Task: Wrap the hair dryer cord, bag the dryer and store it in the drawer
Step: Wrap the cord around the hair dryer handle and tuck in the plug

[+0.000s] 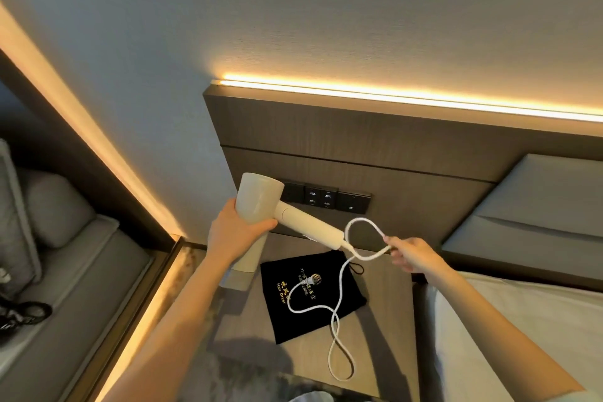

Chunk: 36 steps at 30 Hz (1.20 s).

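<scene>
Hotel bedside, dim, with warm strip lighting over a dark headboard (359, 127) and a switch panel (326, 197) set in it. Below, a wooden worktop (385, 336) beside the bed (522, 320).

Dryer (261, 199) held up in the air above the worktop, well clear of it. Left hand (233, 232) wrapped round the barrel from below, fingers curled and gripping, handle jutting right and slightly down. Right hand (412, 254) pinching the cord (339, 290) between thumb and fingertips just past a loop formed at the handle's end. Remaining cord hanging down and snaking over the black bag (310, 297), plug (315, 278) lying on the bag near its gold print. Bag flat on the worktop, drawstring at its upper right. No drawer in view.

Wrapping barely started, judging by one loop made and most of the cord loose.

Dryer likely light, hard and smooth plastic, easy to slip in a loose grip; best held firmly at barrel or handle. Cord soft, limp, springy enough to uncoil; best guided close to the handle and kept under light tension. Plug probably prone to swing and knock the worktop once lifted. Bag soft cloth, needing its mouth held apart before the dryer goes in.
</scene>
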{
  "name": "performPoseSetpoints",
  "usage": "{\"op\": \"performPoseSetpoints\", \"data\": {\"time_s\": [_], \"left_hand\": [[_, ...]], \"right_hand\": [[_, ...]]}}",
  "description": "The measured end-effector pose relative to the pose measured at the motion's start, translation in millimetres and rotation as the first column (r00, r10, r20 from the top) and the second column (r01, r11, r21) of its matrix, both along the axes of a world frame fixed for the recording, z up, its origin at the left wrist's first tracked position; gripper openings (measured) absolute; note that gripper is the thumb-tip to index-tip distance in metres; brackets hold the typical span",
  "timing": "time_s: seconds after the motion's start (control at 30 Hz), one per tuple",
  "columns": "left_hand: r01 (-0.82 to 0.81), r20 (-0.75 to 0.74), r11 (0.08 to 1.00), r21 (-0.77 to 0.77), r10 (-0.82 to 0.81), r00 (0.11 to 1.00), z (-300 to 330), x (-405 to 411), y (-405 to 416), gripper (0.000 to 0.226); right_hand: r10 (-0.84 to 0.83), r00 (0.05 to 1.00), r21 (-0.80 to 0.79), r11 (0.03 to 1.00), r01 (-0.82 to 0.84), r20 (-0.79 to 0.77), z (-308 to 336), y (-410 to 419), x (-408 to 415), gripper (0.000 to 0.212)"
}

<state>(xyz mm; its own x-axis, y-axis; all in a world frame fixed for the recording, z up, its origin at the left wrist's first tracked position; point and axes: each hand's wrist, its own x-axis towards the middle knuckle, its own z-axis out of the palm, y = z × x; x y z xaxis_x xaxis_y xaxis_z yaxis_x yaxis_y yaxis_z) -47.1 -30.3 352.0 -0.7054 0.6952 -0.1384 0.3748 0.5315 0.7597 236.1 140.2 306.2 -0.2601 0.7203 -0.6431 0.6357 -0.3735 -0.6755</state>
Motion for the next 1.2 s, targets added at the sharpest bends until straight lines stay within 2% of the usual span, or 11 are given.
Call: {"op": "performPoseSetpoints", "data": {"time_s": [0.07,0.2,0.33,0.43,0.57,0.7,0.8,0.9,1.03,1.1,1.2], "left_hand": [[-0.026,-0.068,0.999,-0.03,0.023,0.997,1,0,-2,0.074],[-0.023,-0.106,0.998,-0.055,0.017,0.994,4,0,-2,0.073],[-0.027,-0.01,1.0,0.013,0.027,1.0,8,2,1,0.069],[-0.087,0.063,0.993,0.075,0.083,0.995,8,-4,-5,0.068],[-0.338,0.354,0.936,0.102,0.284,0.891,4,-12,-16,0.069],[-0.545,0.506,0.837,0.046,0.451,0.735,-9,-24,-30,0.077],[-0.482,0.362,0.876,0.016,0.444,0.82,-18,-34,-45,0.082],[-0.301,0.222,0.953,-0.016,0.297,0.929,-15,-36,-53,0.08],[-0.048,0.217,0.997,-0.057,0.059,0.974,-1,-14,-45,0.075],[0.068,0.234,0.997,-0.043,-0.056,0.971,5,2,-37,0.07],[0.162,0.274,0.987,-0.002,-0.155,0.949,16,20,-31,0.055]], "right_hand": [[0.101,0.989,0.138,0.984,-0.115,0.104,-5,-9,4,0.04],[0.408,0.913,0.494,0.797,-0.347,-0.016,8,-33,-5,0.048],[0.65,0.753,0.541,0.598,-0.592,0.106,8,-42,-23,0.034],[0.567,0.824,0.556,0.686,-0.468,-0.006,5,-42,-18,0.01],[0.406,0.89,0.598,0.773,-0.213,-0.207,1,-37,1,0.016],[0.451,0.881,0.686,0.687,-0.241,-0.142,10,-26,9,0.013],[0.575,0.818,0.747,0.533,-0.398,0.026,34,-15,6,0.013],[0.704,0.693,0.773,0.352,-0.527,0.153,71,-12,-11,0.016],[0.853,0.466,0.772,0.127,-0.623,0.236,108,-35,-58,0.02],[0.881,0.408,0.759,0.093,-0.645,0.238,112,-48,-80,0.017],[0.895,0.412,0.717,0.173,-0.675,0.172,108,-55,-96,0.015]]}}
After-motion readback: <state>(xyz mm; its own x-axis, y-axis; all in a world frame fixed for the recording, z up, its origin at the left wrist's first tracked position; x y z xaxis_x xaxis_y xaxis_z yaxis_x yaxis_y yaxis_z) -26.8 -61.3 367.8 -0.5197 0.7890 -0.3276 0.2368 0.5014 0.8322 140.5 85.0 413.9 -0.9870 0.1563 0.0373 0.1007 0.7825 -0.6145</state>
